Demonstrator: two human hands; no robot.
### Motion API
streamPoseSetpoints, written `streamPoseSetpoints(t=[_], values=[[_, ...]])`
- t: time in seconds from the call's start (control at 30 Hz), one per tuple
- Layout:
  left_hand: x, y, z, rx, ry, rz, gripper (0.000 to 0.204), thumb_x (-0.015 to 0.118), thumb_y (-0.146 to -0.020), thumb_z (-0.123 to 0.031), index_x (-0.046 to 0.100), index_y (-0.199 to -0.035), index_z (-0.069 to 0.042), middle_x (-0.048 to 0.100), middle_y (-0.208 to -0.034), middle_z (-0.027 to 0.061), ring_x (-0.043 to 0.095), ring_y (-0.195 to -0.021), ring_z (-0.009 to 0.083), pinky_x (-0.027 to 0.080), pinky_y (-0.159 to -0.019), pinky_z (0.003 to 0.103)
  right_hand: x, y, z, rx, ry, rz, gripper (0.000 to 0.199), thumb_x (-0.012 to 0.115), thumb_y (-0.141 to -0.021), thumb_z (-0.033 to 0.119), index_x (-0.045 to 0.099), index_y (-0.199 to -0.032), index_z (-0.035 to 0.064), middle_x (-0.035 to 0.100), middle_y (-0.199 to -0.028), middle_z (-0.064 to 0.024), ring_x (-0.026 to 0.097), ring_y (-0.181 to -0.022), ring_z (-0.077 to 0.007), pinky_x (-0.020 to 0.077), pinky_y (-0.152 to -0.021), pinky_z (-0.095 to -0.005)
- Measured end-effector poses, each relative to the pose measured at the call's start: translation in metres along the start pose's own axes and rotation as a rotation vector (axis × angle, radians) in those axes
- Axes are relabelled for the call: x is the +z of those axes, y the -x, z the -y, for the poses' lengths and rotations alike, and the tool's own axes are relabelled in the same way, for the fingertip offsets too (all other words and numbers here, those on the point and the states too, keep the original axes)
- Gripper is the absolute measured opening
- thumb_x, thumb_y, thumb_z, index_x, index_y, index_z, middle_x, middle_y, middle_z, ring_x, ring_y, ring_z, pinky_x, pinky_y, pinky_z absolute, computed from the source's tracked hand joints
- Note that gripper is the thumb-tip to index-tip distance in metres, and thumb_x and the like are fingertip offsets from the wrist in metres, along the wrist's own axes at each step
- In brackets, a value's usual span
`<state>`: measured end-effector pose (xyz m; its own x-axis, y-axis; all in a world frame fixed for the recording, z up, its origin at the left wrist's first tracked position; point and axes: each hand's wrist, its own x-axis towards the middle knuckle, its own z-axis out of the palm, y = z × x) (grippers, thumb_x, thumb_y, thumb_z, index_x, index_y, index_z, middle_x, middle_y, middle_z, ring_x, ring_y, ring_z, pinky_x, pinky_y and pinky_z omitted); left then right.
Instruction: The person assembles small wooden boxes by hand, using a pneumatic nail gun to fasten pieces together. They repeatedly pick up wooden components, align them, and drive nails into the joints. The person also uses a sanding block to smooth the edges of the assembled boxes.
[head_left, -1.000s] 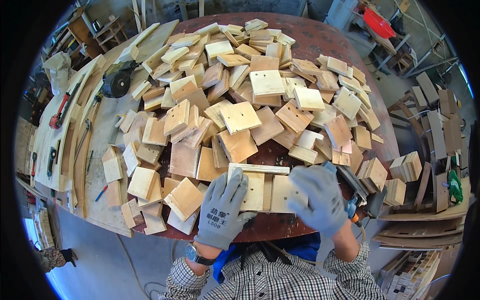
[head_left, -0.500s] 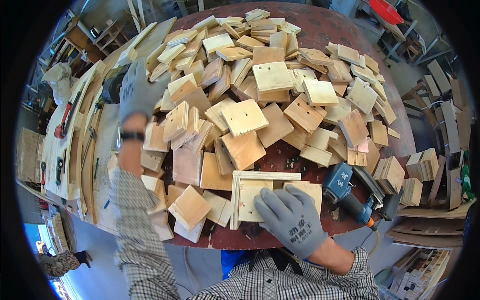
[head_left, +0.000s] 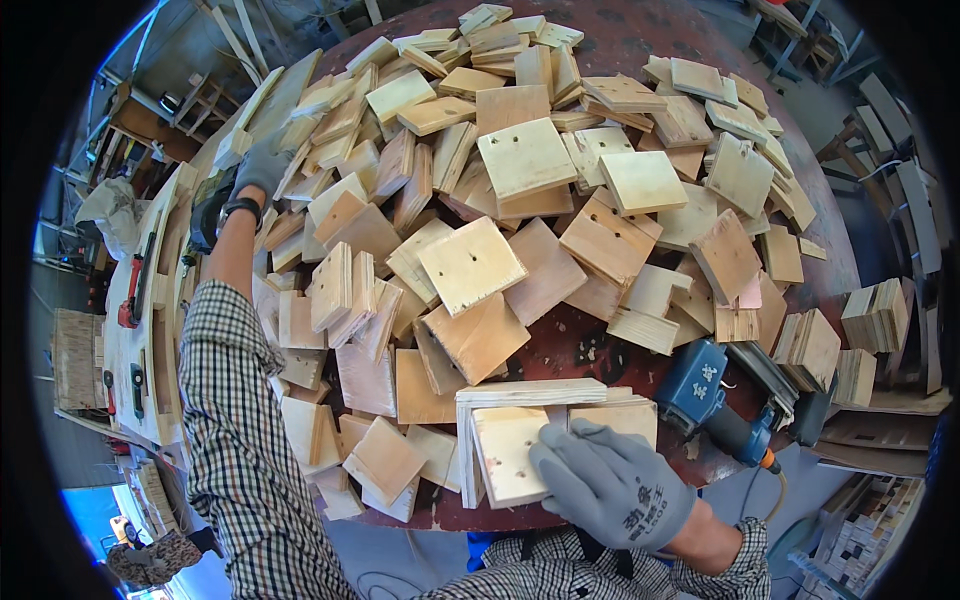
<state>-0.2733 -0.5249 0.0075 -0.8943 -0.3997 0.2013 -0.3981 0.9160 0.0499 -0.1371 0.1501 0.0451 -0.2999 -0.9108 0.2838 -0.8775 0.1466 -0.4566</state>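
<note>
Left hand (head_left: 262, 165): gloved in grey, arm stretched to the far left edge of the pile, just beside a black tool (head_left: 207, 212); whether its fingers are spread or pinching, I cannot tell.
Right hand (head_left: 615, 485): gloved in grey, near the front edge; its fingers (head_left: 562, 458) are bent and close together over the right side of the block, touching it; whether they pinch it, I cannot tell.
Block (head_left: 508, 460): pale, square, with dark holes, in front of the back strip (head_left: 530, 391) and beside the side strip (head_left: 466, 455), which meet at a corner.
Second block (head_left: 632, 420): to the right of the first, partly behind the right hand.
Pile (head_left: 472, 262): many square wooden pieces, tumbled over one another beyond the strips.
Nail gun (head_left: 700, 385): blue, lying right of the second block.
Counter (head_left: 562, 345): dark red, under the pile and strips.
</note>
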Motion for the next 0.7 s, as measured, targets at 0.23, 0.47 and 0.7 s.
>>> streamPoseSetpoints(t=[0.23, 0.47, 0.7], values=[[-0.077, 0.161, -0.086, 0.032, 0.485, -0.436, 0.040, 0.062, -0.108, -0.022, 0.062, -0.145, -0.005, 0.074, -0.126, 0.0175, 0.073, -0.109, 0.0266, 0.057, -0.094, 0.039, 0.006, 0.018, -0.007, 0.057, -0.142, -0.212, 0.053, 0.075, -0.095, 0.022, 0.061, -0.135, -0.0098, 0.070, -0.129, -0.0259, 0.070, -0.116, -0.0421, 0.0571, -0.099, -0.0492], [-0.152, 0.407, -0.272, 0.531, 0.197, -0.258, 0.038, 0.049, -0.113, -0.019, 0.061, -0.142, 0.002, 0.070, -0.137, 0.0236, 0.069, -0.126, 0.0413, 0.055, -0.108, 0.052, 0.001, 0.069, 0.009, 0.236, -0.265, -0.352, 0.049, 0.066, -0.105, 0.029, 0.061, -0.139, -0.0053, 0.068, -0.137, -0.0236, 0.066, -0.124, -0.0438, 0.0525, -0.107, -0.0500], [-0.140, 0.438, -0.308, 0.510, 0.221, -0.067, 0.047, 0.068, -0.093, -0.017, 0.065, -0.137, -0.002, 0.068, -0.140, 0.0154, 0.060, -0.135, 0.0423, 0.052, -0.109, 0.052, -0.002, 0.107, 0.023, 0.334, -0.214, -0.357, 0.051, 0.061, -0.107, 0.033, 0.061, -0.142, -0.0031, 0.068, -0.139, -0.0213, 0.065, -0.126, -0.0414, 0.0519, -0.109, -0.0480]])
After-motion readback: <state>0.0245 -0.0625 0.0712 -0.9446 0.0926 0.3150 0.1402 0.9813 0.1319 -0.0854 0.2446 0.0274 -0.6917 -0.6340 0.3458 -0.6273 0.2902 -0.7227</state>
